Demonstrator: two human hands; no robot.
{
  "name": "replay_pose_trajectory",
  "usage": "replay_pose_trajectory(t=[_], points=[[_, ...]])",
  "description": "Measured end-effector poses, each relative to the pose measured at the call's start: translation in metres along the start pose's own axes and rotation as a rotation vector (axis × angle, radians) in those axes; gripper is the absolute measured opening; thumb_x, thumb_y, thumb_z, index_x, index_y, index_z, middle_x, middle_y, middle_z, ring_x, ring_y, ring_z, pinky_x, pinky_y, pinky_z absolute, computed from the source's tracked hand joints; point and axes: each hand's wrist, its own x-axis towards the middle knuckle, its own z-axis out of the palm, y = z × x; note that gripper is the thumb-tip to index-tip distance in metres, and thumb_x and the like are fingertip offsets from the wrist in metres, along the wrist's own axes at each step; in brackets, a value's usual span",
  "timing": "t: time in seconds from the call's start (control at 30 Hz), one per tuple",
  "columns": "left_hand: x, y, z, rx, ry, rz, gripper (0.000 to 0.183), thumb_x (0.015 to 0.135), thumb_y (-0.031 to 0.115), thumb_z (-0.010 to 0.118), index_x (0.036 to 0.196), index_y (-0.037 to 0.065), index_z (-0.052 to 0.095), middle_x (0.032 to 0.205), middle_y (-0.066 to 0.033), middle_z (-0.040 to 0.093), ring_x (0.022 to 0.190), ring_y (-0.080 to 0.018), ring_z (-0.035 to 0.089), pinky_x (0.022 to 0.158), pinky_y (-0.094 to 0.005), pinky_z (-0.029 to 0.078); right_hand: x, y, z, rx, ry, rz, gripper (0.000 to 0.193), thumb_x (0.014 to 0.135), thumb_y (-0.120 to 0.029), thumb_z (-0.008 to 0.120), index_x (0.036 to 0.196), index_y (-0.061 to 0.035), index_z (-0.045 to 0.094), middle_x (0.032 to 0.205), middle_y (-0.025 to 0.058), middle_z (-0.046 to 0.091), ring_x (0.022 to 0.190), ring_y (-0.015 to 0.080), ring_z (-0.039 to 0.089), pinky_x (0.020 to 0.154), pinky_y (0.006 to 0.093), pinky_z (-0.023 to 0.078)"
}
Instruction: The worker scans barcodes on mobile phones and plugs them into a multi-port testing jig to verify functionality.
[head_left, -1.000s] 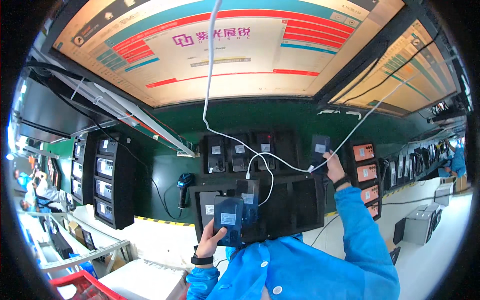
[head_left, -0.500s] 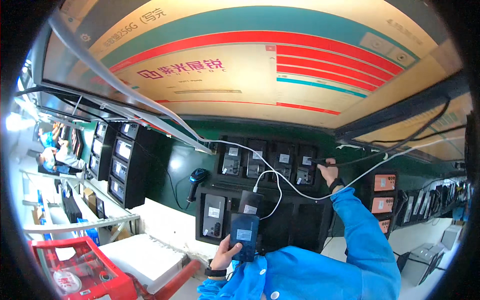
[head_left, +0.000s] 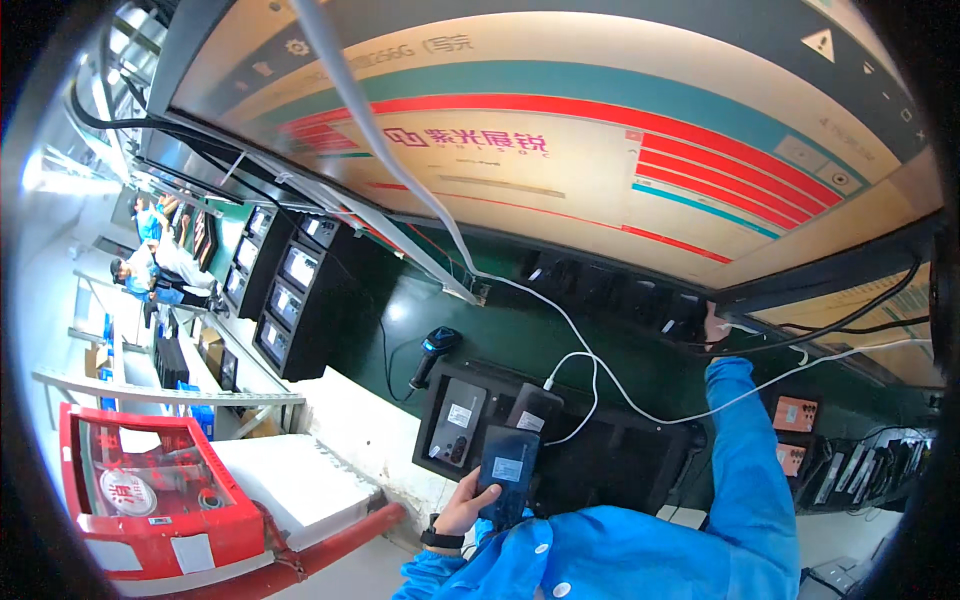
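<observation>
My left hand (head_left: 465, 508) grips a dark phone (head_left: 507, 468) with a pale label, held above the near edge of a black tray (head_left: 570, 490). In that tray's left slot lies a grey phone (head_left: 458, 420). Beside it, another dark phone (head_left: 535, 408) has a white cable (head_left: 572, 354) plugged into its top. My right hand (head_left: 715, 328) reaches to the right end of a rear black tray (head_left: 610, 290), below the big monitor. Its fingers are largely hidden, and shadow obscures most of that tray's contents.
A handheld scanner (head_left: 437, 348) stands left of the trays. The large monitor (head_left: 560, 180) overhangs the green bench, with white and black cables crossing at right. Pink phones (head_left: 795, 413) sit at far right. A red glass-fronted cabinet (head_left: 165, 490) stands lower left; people (head_left: 155, 270) work beyond.
The rear tray has moved away from the near tray, toward the monitor, with my right hand at its end. My view has shifted. The left hand still holds the phone.
</observation>
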Motion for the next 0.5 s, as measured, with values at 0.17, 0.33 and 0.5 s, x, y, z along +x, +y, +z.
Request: replay_pose_trajectory(t=[0.17, 0.33, 0.5], points=[[0.001, 0.006, -0.004, 0.042, -0.031, -0.021, 0.045, 0.091, 0.009, 0.058, 0.133, -0.002, 0.043, 0.123, -0.0079, 0.058, 0.111, -0.0141, 0.053, 0.097, -0.0304, 0.041, -0.031, 0.009, -0.041, -1.294, 0.525, -0.045, 0.04, 0.091, -0.035, 0.051, 0.11, -0.0015, 0.061, 0.1, 0.0183, 0.062, 0.088, 0.0333, 0.056, 0.08, 0.0407, 0.044], [0.017, 0.012, -0.013, 0.028, -0.11, -0.002, 0.044, 0.093, 0.009, 0.056, 0.134, -0.001, 0.043, 0.122, -0.0053, 0.058, 0.111, -0.0136, 0.053, 0.097, -0.0292, 0.04, -0.07, 0.022, 0.082, -0.837, 0.705, 0.02, 0.029, 0.092, -0.029, 0.055, 0.101, -0.0029, 0.062, 0.082, 0.0006, 0.061, 0.065, 0.009, 0.049, 0.058, 0.0253, 0.039], [0.039, 0.025, -0.029, 0.02, -0.201, 0.078, 0.041, 0.093, 0.007, 0.055, 0.132, -0.001, 0.045, 0.123, -0.0071, 0.058, 0.112, -0.0149, 0.054, 0.099, -0.0292, 0.041, -0.197, 0.04, 0.173, -0.892, 0.804, -0.122, 0.024, 0.091, -0.026, 0.06, 0.095, -0.0034, 0.064, 0.084, 0.0006, 0.062, 0.07, 0.0075, 0.051, 0.06, 0.0228, 0.039]])
